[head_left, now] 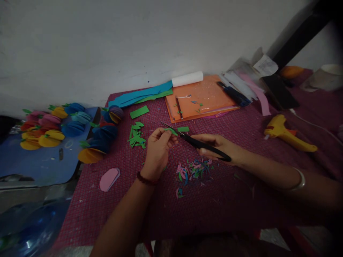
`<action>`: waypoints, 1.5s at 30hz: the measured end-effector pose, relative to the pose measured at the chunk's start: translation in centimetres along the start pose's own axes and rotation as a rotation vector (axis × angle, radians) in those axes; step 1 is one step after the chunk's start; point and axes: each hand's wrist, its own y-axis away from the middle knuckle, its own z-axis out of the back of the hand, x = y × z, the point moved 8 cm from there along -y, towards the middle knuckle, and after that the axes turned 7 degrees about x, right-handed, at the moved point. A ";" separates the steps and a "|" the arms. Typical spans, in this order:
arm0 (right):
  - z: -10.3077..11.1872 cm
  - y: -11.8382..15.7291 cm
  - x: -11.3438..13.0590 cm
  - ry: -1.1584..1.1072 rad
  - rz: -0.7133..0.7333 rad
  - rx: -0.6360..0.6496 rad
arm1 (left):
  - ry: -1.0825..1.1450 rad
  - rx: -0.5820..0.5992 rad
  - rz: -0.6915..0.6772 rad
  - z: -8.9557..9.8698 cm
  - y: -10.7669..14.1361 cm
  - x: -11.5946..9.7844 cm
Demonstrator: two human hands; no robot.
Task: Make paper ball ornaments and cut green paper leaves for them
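Note:
My left hand [158, 148] pinches a small green paper piece [171, 131] over the middle of the table. Black-handled scissors [205, 145] are in my right hand [218, 145], with their blades at the edge of that piece. Just beyond my hands lies a small green rectangle [183, 129]. Left of my left hand is a pile of green cut pieces [137, 137], with a larger green rectangle [139, 112] behind it. Pink, blue and green scraps [195, 170] are scattered on the cloth below the scissors.
On the purple checked tablecloth [160, 221] are pink paper shapes [109, 179], blue strips [140, 95], an orange folder [206, 94], a cutter [233, 93] and a yellow glue gun [289, 134]. Colourful paper ornaments [50, 138] cover part of a blue surface [57, 164] at left.

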 end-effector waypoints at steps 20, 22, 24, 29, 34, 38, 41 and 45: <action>0.0 0.1 -2.2 -0.183 -0.048 0.049 | -0.084 0.026 0.027 0.2 -0.3 -0.5; 0.0 0.2 -2.1 -0.201 -0.054 0.046 | -0.081 0.033 0.023 0.1 -0.2 -0.5; 0.0 0.2 -2.0 -0.213 -0.059 0.044 | -0.085 0.031 0.027 0.1 -0.1 -0.6; 0.0 0.2 -1.8 -0.219 -0.081 0.038 | -0.103 0.017 0.038 0.1 -0.1 -0.7; 0.0 0.0 -2.2 -0.248 -0.090 0.044 | -0.109 0.017 0.033 0.2 -0.2 -0.7; 0.0 0.1 -2.2 -0.245 -0.109 0.052 | -0.123 0.017 0.042 0.3 -0.2 -0.6; 0.0 0.1 -1.9 -0.211 -0.107 0.042 | -0.117 0.013 0.038 0.3 -0.2 -0.6; -0.1 0.1 -1.7 -0.193 -0.098 0.047 | -0.123 0.018 0.032 0.2 -0.2 -0.7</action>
